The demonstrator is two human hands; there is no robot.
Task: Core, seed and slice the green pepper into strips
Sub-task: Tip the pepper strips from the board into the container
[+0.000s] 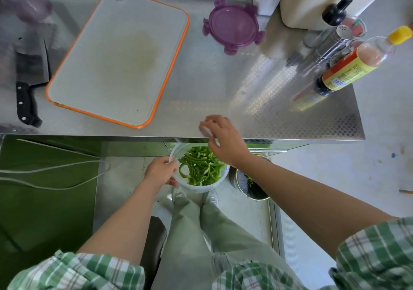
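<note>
While left hand (161, 170) holds bowl (220, 179), strips (199, 166) fill it.

Kitchen: steel counter (223, 93), cutting board (118, 57), cleaver (31, 66), sauce bottles (348, 66)

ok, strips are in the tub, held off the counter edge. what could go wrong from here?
1. The left hand alone grips the rim of the clear tub of pepper strips, below the counter edge with nothing beneath; a slip could spill it.
2. The right hand is blurred at the edge; strips could miss the tub.
</note>
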